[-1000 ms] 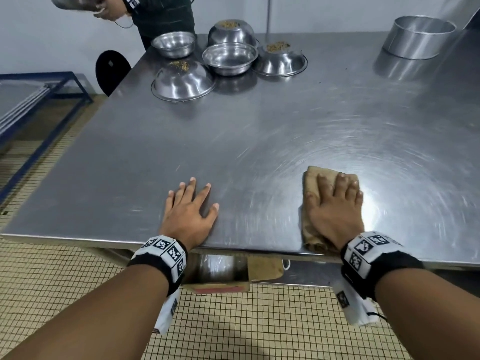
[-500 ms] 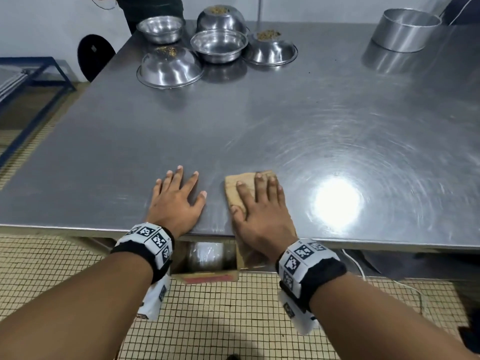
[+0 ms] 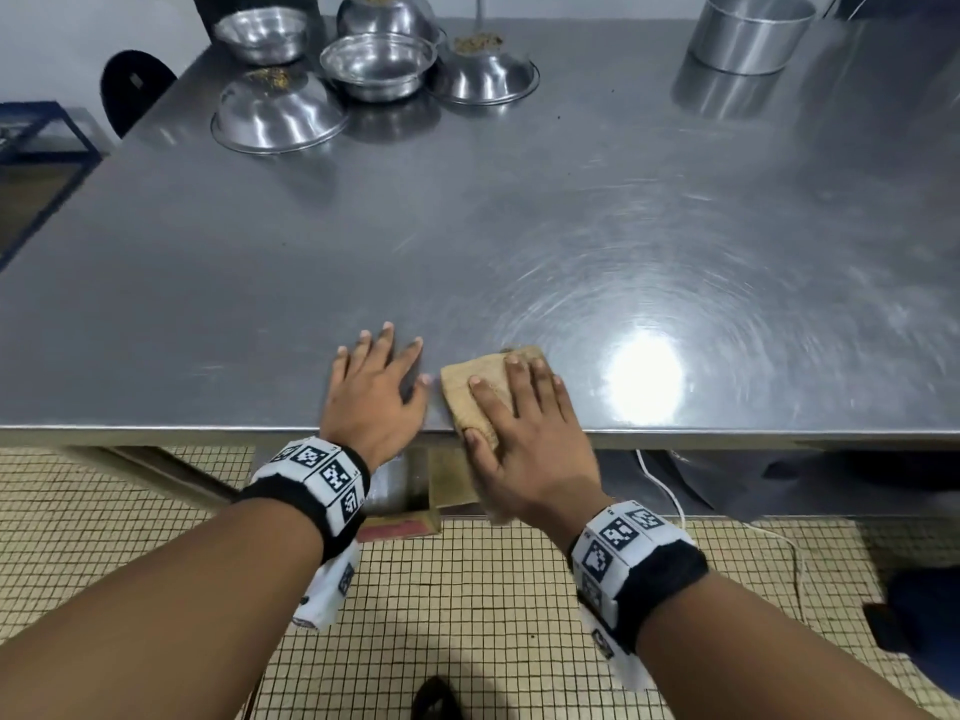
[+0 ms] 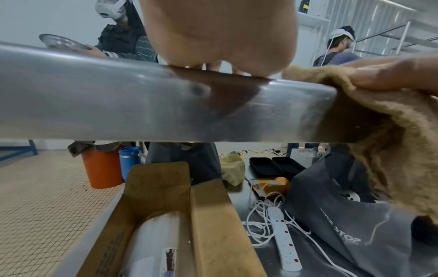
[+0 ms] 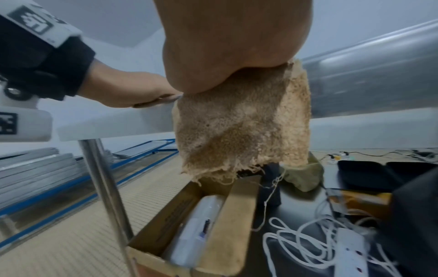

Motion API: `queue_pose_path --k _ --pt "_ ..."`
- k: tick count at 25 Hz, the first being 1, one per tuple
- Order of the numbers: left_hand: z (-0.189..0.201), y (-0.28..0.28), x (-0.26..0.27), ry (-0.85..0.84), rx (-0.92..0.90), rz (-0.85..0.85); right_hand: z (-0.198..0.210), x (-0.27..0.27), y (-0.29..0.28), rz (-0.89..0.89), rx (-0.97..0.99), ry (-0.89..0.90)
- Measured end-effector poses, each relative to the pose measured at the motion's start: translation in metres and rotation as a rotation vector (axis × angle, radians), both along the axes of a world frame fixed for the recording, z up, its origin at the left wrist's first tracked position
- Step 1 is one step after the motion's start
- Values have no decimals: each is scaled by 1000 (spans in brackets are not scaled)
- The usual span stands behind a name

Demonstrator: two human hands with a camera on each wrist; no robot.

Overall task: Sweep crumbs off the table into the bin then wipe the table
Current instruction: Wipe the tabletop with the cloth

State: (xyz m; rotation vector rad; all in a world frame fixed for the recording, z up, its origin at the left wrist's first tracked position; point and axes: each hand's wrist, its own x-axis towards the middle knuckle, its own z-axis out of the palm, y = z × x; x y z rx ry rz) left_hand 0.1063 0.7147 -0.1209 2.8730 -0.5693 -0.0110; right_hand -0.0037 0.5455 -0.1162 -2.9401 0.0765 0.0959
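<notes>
My right hand [image 3: 524, 413] presses flat, fingers straight, on a tan cloth [image 3: 470, 384] at the front edge of the steel table [image 3: 519, 226]. The cloth's near end hangs over the table edge [image 5: 241, 131] above an open cardboard box [image 5: 203, 224] on the shelf below. Just left of the cloth, my left hand [image 3: 374, 392] lies flat on the tabletop with fingers spread, holding nothing. In the left wrist view the heel of that hand [image 4: 213, 37] sits on the table rim [image 4: 118, 97], and the cloth [image 4: 384, 135] drapes at the right.
Several steel bowls [image 3: 379, 65] stand at the back left, some upturned with crumbs on top [image 3: 270, 75]. A steel ring tin [image 3: 748, 33] is at the back right. Under the table lie a power strip [image 4: 284, 239], a dark bag [image 4: 343, 215] and an orange bucket [image 4: 102, 168].
My right hand slid the cloth left along the front edge until it lies beside my left hand, and the cloth now overhangs the edge. My left hand stayed put.
</notes>
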Motion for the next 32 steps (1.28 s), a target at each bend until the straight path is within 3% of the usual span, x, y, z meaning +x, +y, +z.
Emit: queue_pose_path --k 7,10,16,22,28,32 --pt "3 -33 -11 17 2 -35 2 -30 -121 -228 -41 -25" --pt "0 -39 -9 19 3 -23 2 -23 -147 -288 -20 -18" --pt "-5 -41 -8 -29 13 -12 3 5 -130 -173 -18 -48" --pt "-6 -42 -7 -28 33 -6 2 30 -68 -74 -33 -24" --pt "-5 -42 -7 -29 49 -13 -2 9 -45 33 -89 -33" --pt "-3 -36 -4 26 23 -48 -3 -17 -67 133 -113 -19"
